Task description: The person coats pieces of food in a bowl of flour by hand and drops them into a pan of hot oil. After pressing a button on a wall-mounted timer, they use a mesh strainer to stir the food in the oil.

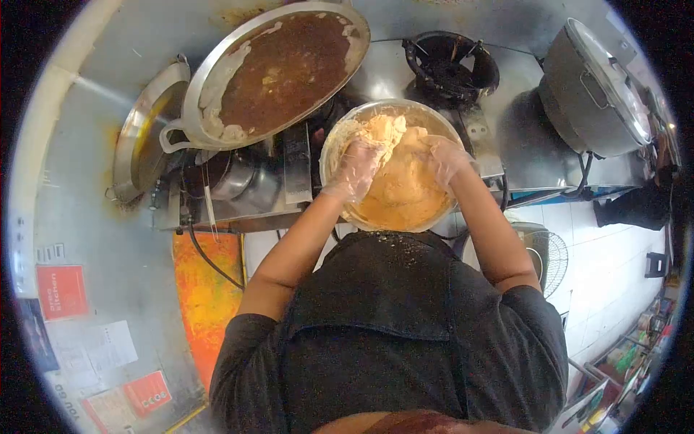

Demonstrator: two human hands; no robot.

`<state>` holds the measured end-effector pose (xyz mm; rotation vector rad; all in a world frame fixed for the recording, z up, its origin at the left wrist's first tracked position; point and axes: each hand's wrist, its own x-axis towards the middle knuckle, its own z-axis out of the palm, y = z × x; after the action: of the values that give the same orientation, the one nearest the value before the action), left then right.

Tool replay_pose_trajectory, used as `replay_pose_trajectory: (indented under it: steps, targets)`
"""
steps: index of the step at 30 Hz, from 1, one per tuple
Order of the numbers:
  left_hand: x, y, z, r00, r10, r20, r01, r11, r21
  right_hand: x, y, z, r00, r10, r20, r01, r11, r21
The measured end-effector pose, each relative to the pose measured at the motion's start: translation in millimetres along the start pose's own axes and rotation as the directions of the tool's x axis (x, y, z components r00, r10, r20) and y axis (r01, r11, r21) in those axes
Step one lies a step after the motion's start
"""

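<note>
A round metal bowl holds pale battered pieces in an orange-brown wet mix. My left hand, in a clear plastic glove, is closed round a battered piece at the bowl's left side, its fingers coated. My right hand, also gloved, is at the right side of the bowl, its fingers down against the coated pieces; what its fingertips hold, if anything, is hidden in the batter.
A large pan of dark brown oil stands at the upper left, with another pan by the wall. Beyond the bowl is a black burner. A big lidded pot sits at the right. A wire strainer is below.
</note>
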<state>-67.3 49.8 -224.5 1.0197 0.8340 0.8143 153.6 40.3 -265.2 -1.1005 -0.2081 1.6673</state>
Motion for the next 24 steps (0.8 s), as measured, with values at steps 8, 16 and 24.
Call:
replay_pose_trajectory:
  steps: [8,16,24]
  targets:
    - [18,-35,-26,0.945,0.294,0.142,-0.319,0.74,0.592,-18,12,28,0.995,-0.021,-0.093,0.035,0.988,0.147]
    - [12,13,-31,0.995,0.048,0.093,-0.104,0.515,0.851,-14,10,12,0.998,-0.055,-0.013,0.055,0.998,0.006]
    - [23,-21,-48,1.0,-0.024,0.005,0.023,0.984,0.178,7,23,-6,0.879,-0.36,0.311,0.441,0.368,-0.819]
